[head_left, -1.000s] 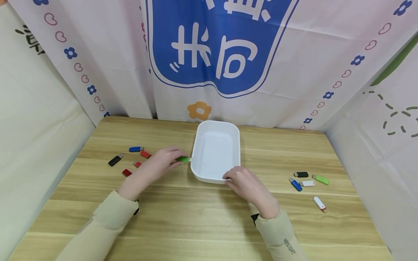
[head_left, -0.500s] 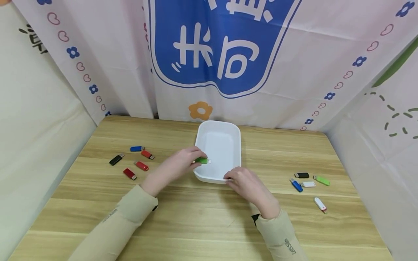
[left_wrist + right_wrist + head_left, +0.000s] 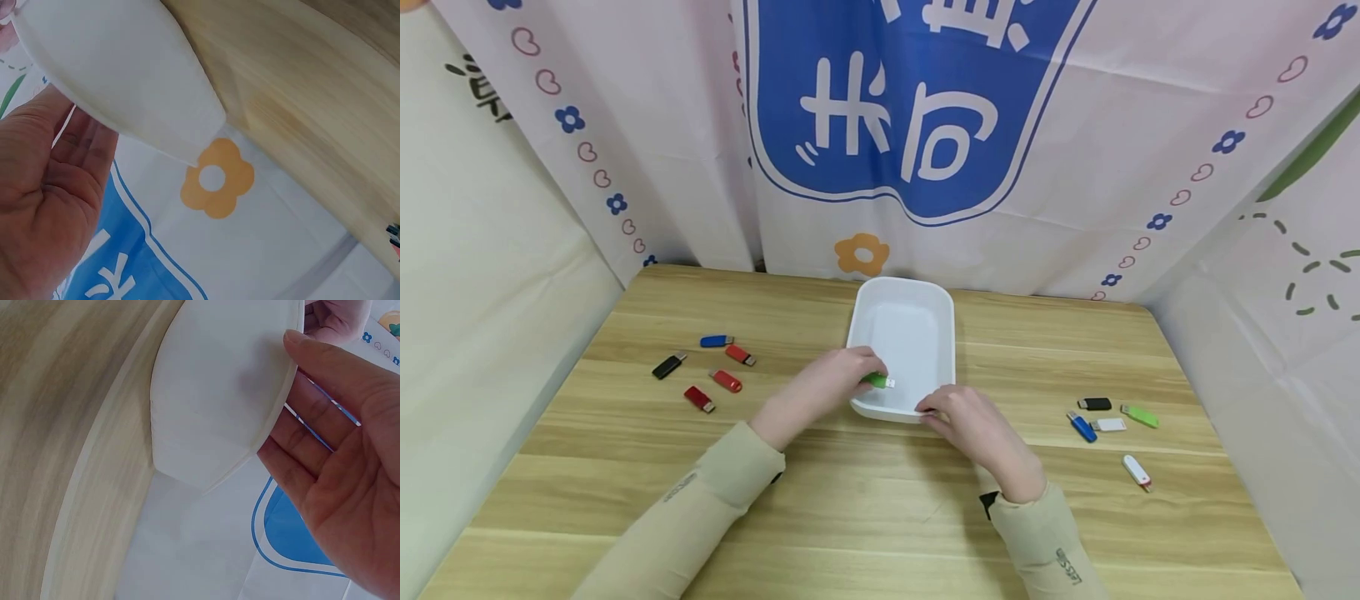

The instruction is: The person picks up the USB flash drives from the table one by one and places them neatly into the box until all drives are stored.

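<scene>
My left hand (image 3: 850, 371) is over the near left part of a white tray (image 3: 906, 325), pinching a green USB stick (image 3: 877, 381) with its metal plug pointing right. In the left wrist view the tray's wall (image 3: 137, 75) hides the fingertips and the stick. At the tray's near right corner, my right hand (image 3: 970, 417) grips the rim. The right wrist view shows its thumb (image 3: 312, 353) on the outside of the wall and the other fingers reaching over the rim.
Left of the tray lie blue (image 3: 717, 341), black (image 3: 669, 365) and several red USB sticks (image 3: 727, 381). To the right are black (image 3: 1094, 404), green (image 3: 1140, 416), blue (image 3: 1082, 427) and two white ones (image 3: 1137, 472). A printed curtain (image 3: 700, 167) hangs behind the wooden table (image 3: 865, 517).
My left hand has carried the green USB stick rightward, from beside the tray's left wall to over its inside, uncovering red sticks on the table. The right hand has kept its grip on the rim.
</scene>
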`<state>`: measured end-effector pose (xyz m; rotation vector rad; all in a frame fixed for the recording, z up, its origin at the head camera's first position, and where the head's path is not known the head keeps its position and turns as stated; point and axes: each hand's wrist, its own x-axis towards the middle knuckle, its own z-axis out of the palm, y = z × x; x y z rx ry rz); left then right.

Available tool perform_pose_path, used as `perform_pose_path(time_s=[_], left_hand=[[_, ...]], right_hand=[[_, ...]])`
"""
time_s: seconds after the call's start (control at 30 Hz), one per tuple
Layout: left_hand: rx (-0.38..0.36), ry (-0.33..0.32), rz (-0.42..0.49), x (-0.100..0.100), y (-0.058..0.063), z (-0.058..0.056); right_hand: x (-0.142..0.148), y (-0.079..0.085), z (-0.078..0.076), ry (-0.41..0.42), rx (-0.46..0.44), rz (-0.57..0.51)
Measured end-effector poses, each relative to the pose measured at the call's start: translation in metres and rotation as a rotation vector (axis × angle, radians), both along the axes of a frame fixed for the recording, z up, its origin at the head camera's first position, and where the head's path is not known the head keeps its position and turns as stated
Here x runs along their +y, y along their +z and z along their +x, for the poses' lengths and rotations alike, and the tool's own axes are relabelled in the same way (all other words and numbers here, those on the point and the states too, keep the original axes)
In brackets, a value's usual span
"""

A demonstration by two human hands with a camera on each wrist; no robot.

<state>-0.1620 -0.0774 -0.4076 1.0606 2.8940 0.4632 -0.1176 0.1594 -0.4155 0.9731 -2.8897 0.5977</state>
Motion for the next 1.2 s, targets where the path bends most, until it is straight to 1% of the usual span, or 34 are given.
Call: perform_pose_path(time_s=[0.17, 0.37, 0.5, 0.63, 0.77, 0.87, 1.07, 1.2], left_hand=[[-0.005, 0.006, -0.044, 0.008, -0.001, -0.001], [-0.027, 0.006, -0.057, 0.013, -0.005, -0.005], [-0.042, 0.016, -0.055, 0.014, -0.006, -0.006], [-0.086, 0.038, -0.049, 0.016, -0.005, -0.009], [-0.138, 0.066, -0.072, 0.020, -0.007, -0.013], [-0.164, 0.079, -0.100, 0.022, -0.008, -0.015], [-0.172, 0.090, -0.159, 0.026, -0.008, -0.017], [-0.166, 0.104, -0.182, 0.029, -0.009, -0.017]], right_hand=[[0.000, 0.000, 0.000, 0.003, 0.006, -0.005], [0.000, 0.001, -0.001, 0.007, 0.016, -0.001], [0.000, 0.000, -0.001, 0.009, 0.014, -0.005], [0.000, 0.000, -0.001, 0.007, 0.011, -0.007], [0.001, 0.001, -0.001, 0.006, 0.013, -0.009], [0.002, 0.000, -0.001, 0.009, 0.021, -0.010], [0.001, 0.000, -0.001, 0.004, 0.015, -0.013], [0.001, 0.000, -0.001, 0.002, 0.006, -0.010]])
